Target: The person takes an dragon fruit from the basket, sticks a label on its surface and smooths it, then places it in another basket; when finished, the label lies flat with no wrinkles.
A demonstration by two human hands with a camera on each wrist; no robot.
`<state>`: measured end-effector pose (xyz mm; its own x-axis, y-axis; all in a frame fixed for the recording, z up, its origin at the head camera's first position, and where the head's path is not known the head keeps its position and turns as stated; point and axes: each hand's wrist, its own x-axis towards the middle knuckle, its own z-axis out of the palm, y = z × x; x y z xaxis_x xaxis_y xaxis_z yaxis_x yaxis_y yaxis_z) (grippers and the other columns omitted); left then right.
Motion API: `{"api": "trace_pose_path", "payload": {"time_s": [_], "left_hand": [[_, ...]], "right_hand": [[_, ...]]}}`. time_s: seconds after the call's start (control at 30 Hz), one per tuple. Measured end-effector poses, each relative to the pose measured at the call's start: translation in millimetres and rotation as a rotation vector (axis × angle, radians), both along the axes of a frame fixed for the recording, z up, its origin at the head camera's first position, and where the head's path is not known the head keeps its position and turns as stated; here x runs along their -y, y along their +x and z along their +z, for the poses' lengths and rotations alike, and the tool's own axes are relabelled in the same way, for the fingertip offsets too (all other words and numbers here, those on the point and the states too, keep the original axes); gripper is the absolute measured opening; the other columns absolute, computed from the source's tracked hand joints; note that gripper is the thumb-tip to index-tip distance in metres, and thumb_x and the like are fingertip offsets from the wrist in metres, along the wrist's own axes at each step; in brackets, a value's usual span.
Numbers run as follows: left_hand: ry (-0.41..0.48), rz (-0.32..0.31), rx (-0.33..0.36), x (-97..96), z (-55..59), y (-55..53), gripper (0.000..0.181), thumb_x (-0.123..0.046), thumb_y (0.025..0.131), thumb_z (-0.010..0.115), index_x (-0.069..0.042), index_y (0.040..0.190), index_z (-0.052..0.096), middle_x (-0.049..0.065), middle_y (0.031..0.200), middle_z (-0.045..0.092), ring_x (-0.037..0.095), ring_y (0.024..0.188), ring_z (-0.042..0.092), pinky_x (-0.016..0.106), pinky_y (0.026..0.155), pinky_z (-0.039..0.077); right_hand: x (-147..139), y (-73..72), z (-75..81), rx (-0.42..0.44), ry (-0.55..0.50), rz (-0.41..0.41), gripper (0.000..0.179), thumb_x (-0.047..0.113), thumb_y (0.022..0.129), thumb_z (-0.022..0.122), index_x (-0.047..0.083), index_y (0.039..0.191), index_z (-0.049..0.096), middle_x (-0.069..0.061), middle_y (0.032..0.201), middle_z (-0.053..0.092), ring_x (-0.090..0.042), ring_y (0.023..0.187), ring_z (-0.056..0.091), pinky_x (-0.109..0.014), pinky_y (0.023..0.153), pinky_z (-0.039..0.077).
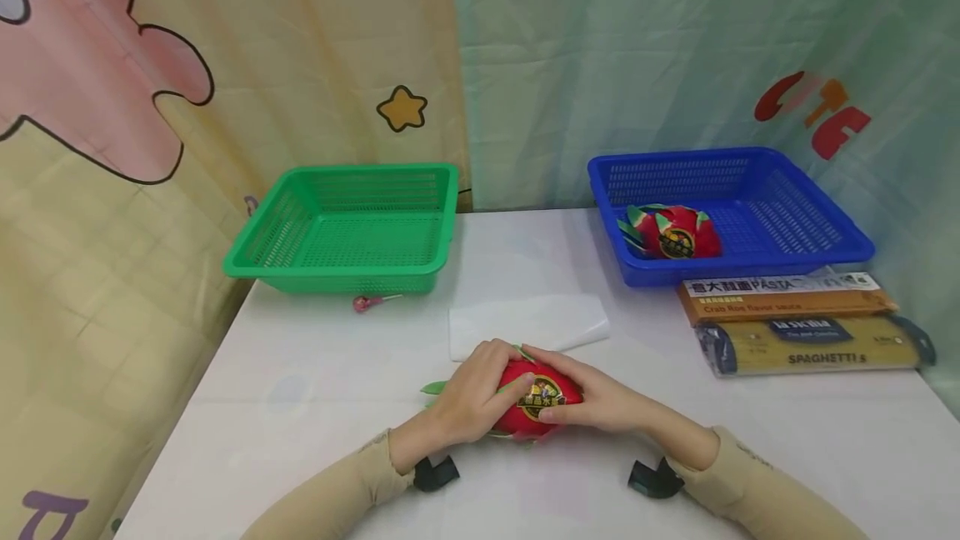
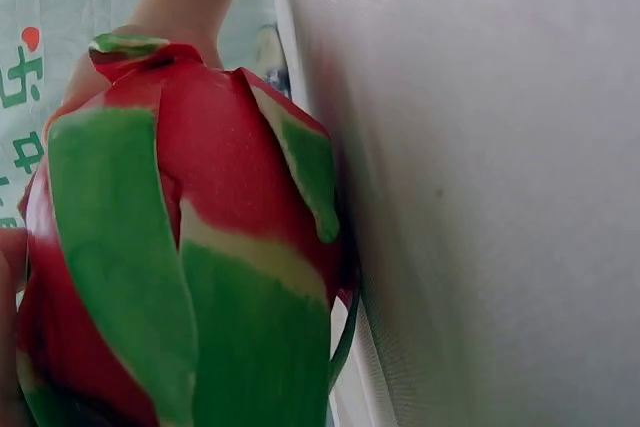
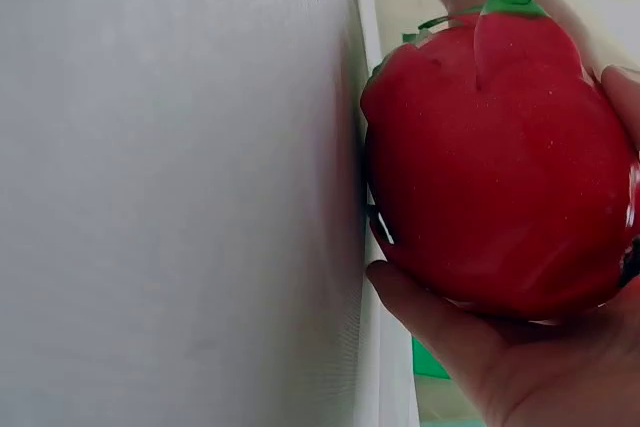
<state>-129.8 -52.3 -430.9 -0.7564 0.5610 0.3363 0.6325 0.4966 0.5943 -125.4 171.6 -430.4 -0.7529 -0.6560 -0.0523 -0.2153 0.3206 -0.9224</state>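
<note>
A red dragon fruit (image 1: 517, 421) with green leaf tips and a round black-and-gold sticker lies near the front middle of the white table. From its left, my left hand (image 1: 474, 394) grips it, thumb over the red skin. My right hand (image 1: 600, 394) grips the opposite end, with its thumb beside the sticker. Green-tipped scales of the dragon fruit (image 2: 240, 187) fill much of the left wrist view. Its smooth red end (image 3: 490, 167) shows in the right wrist view, with right-hand fingers around it.
Behind the hands lies a white sheet (image 1: 525, 319). At the back left stands a green basket (image 1: 337, 280), a lollipop (image 1: 363, 303) before it. A blue basket (image 1: 750, 267) at the back right holds another dragon fruit (image 1: 675, 232). Pasta box (image 1: 795, 300) and spaghetti pack (image 1: 817, 346) lie in front.
</note>
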Motion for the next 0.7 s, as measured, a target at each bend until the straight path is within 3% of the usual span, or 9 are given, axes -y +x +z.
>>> {"api": "trace_pose_path", "payload": {"time_s": [0.13, 0.27, 0.37, 0.47, 0.57, 0.7], "left_hand": [[0.018, -0.015, 0.010, -2.6, 2.2, -1.9, 0.026, -0.036, 0.099, 0.042, -0.013, 0.104, 0.053, -0.007, 0.093, 0.055, 0.007, 0.085, 0.049, 0.023, 0.073, 0.045], [0.019, -0.015, 0.049, -4.1, 19.1, -10.8, 0.031, -0.039, 0.099, 0.043, -0.013, 0.108, 0.055, -0.006, 0.097, 0.058, 0.006, 0.087, 0.052, 0.026, 0.076, 0.048], [0.103, -0.005, 0.065, -3.5, 41.4, -29.2, 0.029, -0.034, 0.098, 0.047, -0.010, 0.110, 0.057, -0.002, 0.100, 0.060, 0.009, 0.092, 0.054, 0.032, 0.080, 0.048], [0.258, 0.002, 0.085, -3.9, 61.2, -56.2, 0.022, -0.023, 0.097, 0.052, -0.005, 0.108, 0.058, 0.004, 0.102, 0.061, 0.016, 0.095, 0.057, 0.035, 0.084, 0.047], [0.450, -0.031, 0.215, -9.7, 74.5, -84.0, 0.022, -0.016, 0.099, 0.048, 0.002, 0.109, 0.055, 0.014, 0.104, 0.061, 0.028, 0.096, 0.058, 0.039, 0.085, 0.047], [0.631, -0.057, 0.510, -26.7, 78.0, -114.7, 0.024, -0.016, 0.101, 0.044, 0.003, 0.114, 0.051, 0.019, 0.109, 0.060, 0.035, 0.099, 0.058, 0.040, 0.084, 0.050]], "right_hand": [[-8.5, 4.5, 1.0, -0.024, -0.014, -0.005, 0.071, 0.024, 0.087, 0.067, 0.024, 0.147, 0.030, -0.011, 0.140, 0.039, -0.027, 0.112, 0.048, -0.030, 0.082, 0.049], [-25.4, 8.0, 11.9, -0.089, -0.007, -0.061, 0.072, 0.022, 0.087, 0.068, 0.022, 0.148, 0.030, -0.014, 0.145, 0.034, -0.034, 0.119, 0.042, -0.042, 0.087, 0.046], [-46.7, 7.4, 28.0, -0.171, 0.015, -0.147, 0.073, 0.018, 0.087, 0.068, 0.022, 0.148, 0.029, -0.017, 0.147, 0.031, -0.040, 0.124, 0.037, -0.052, 0.090, 0.041], [-72.8, 5.7, 46.9, -0.238, 0.002, -0.227, 0.074, 0.008, 0.087, 0.065, 0.021, 0.149, 0.026, -0.015, 0.149, 0.028, -0.035, 0.122, 0.038, -0.045, 0.088, 0.045], [-98.1, 4.0, 66.1, -0.290, -0.058, -0.296, 0.077, -0.003, 0.088, 0.060, 0.019, 0.150, 0.022, -0.003, 0.150, 0.027, -0.021, 0.117, 0.042, -0.029, 0.081, 0.050], [-126.3, -0.7, 89.9, -0.366, -0.137, -0.420, 0.079, -0.012, 0.088, 0.055, 0.020, 0.151, 0.020, 0.010, 0.147, 0.027, -0.009, 0.113, 0.040, -0.016, 0.078, 0.048]]}}
